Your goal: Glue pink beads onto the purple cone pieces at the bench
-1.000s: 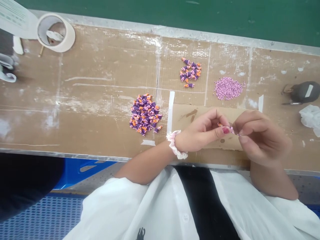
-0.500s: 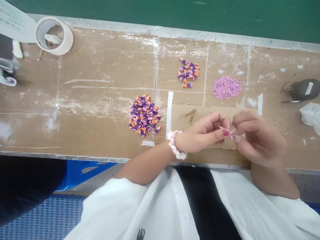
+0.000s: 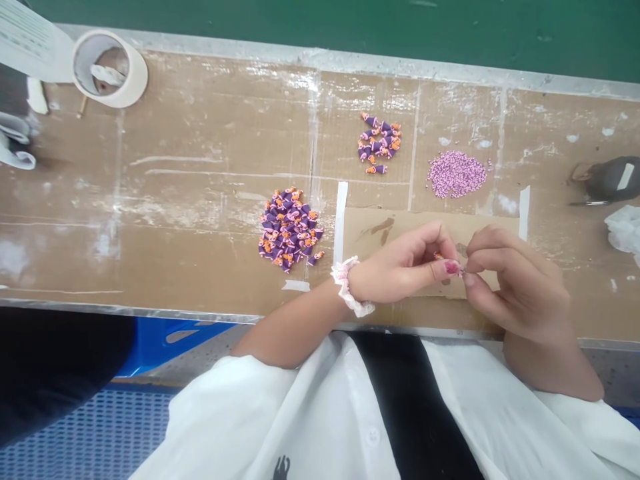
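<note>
My left hand (image 3: 407,267), with a scrunchie (image 3: 350,287) at the wrist, pinches a small figurine (image 3: 439,256); an orange bit of it shows between the fingers and the rest is covered. At its other end, my right hand (image 3: 515,280) is closed, thumb and forefinger meeting at the figurine's tip. Whether a tiny piece sits in that right pinch cannot be made out. Both hands are over a cardboard sheet (image 3: 360,233) taped to the table. Beyond them lies a heap of tiny pink-purple pieces (image 3: 456,175). Purple, pink and orange figurines form a large pile (image 3: 289,230) and a smaller group (image 3: 380,141).
A roll of masking tape (image 3: 135,80) stands at the far left beside a paper sheet (image 3: 30,40). On the right are a dark rounded object (image 3: 613,179) and crumpled clear plastic (image 3: 625,227). A blue stool (image 3: 150,343) is below the table's left edge.
My right hand has shifted slightly and its fingers have closed in a little toward the figurine. My left hand keeps its pinch. The view has moved slightly.
</note>
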`<control>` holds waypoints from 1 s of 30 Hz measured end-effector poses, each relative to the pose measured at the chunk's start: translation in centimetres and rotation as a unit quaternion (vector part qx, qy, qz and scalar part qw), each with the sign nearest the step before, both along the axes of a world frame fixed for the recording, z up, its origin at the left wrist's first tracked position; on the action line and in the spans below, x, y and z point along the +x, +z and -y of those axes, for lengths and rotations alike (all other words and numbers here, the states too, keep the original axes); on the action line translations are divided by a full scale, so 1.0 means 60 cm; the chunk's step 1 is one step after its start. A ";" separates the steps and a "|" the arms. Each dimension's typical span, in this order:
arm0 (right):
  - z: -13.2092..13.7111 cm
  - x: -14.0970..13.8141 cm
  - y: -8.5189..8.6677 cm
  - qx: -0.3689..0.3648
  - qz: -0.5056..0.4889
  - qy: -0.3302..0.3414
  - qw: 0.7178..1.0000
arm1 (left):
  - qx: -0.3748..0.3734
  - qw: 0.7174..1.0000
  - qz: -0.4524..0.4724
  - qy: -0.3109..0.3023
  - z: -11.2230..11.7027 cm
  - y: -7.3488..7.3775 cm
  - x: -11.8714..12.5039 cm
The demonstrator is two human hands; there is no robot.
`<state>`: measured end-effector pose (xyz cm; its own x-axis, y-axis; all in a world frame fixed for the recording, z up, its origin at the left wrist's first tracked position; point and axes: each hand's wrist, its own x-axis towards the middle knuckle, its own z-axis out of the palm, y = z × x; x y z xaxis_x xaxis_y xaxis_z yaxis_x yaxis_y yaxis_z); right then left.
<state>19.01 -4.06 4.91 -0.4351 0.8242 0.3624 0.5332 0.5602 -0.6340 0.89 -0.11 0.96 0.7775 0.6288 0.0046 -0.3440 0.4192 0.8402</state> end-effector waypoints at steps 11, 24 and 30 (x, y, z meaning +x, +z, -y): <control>0.006 -0.001 -0.001 -0.037 -0.015 0.015 0.999 | 0.016 1.000 0.005 -0.007 -0.002 -0.003 0.000; -0.007 0.003 -0.015 -0.031 -0.055 -0.115 0.991 | 0.044 0.995 -0.035 0.087 -0.026 -0.015 -0.001; -0.030 0.035 -0.032 0.020 -0.026 -0.254 0.967 | 0.052 0.950 -0.107 0.288 -0.085 -0.042 -0.008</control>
